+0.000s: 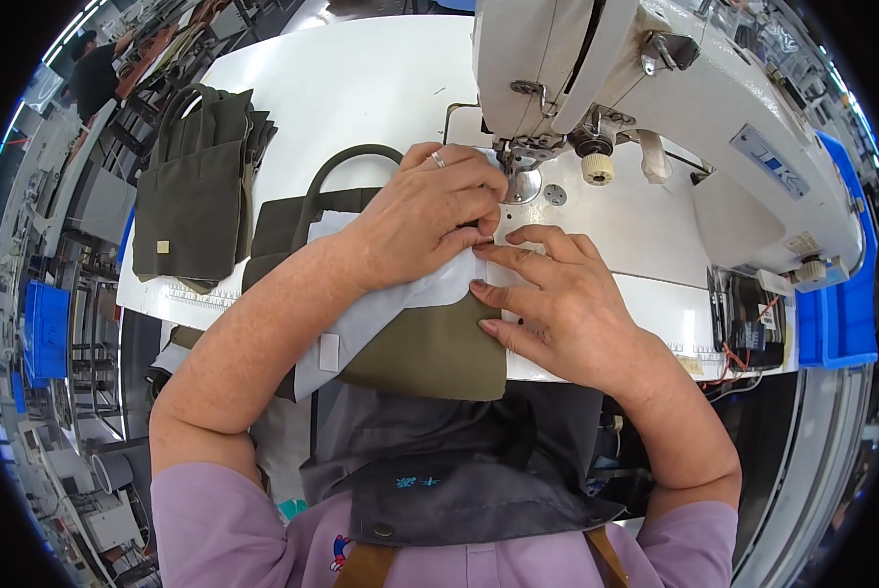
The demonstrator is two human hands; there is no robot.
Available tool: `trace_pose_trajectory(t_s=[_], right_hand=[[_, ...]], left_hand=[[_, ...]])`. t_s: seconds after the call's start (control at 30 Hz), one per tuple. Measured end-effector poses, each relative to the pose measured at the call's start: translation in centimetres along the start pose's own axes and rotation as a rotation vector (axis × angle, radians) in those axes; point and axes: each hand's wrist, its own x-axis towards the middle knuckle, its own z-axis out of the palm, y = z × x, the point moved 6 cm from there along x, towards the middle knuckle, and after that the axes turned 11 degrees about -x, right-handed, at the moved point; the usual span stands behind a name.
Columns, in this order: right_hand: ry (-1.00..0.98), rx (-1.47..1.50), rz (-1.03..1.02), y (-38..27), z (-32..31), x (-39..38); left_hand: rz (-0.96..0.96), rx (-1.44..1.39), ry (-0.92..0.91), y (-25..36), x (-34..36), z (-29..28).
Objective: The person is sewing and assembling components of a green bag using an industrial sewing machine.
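Note:
An olive-green bag panel (425, 355) lies on the sewing table, with pale grey lining (390, 304) folded over part of it. Behind, the dark green bag body (277, 227) shows a looped handle (326, 176). My left hand (444, 201) wears a ring and rests on the layers beside the presser foot (523, 157), its fingers curled down and closed on their edge. My right hand (557, 304) is open, fingers spread, its tips touching the right edge of the lining and panel. The left hand hides the layers beneath it.
A white sewing machine (733, 118) arches over the table's right side. Stacked dark green bag pieces (194, 186) with handles lie at the left. Blue bins (836, 314) stand at the right, beside a dark box with loose wires (748, 323). A person (94, 73) is far left.

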Motion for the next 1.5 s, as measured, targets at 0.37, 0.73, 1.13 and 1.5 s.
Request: trace_pose_trajectory(t_s=[0.37,0.73,1.13,1.5], right_hand=[[-0.001,0.043,0.018,0.3,0.1,-0.1],[0.006,0.071,0.037,0.5,0.3,-0.5],[0.022,0.076,0.045,0.8,0.5,-0.8],[0.043,0.032,0.031,0.6,0.3,-1.0]], left_hand=[[-0.193,0.160,-0.217,4.4,-2.8,-0.4],[-0.263,0.367,-0.194,5.5,-2.9,1.7],[-0.389,0.070,0.100,3.0,-4.1,0.4],[-0.330,0.025,0.073,2.1,-5.2,1.0]])
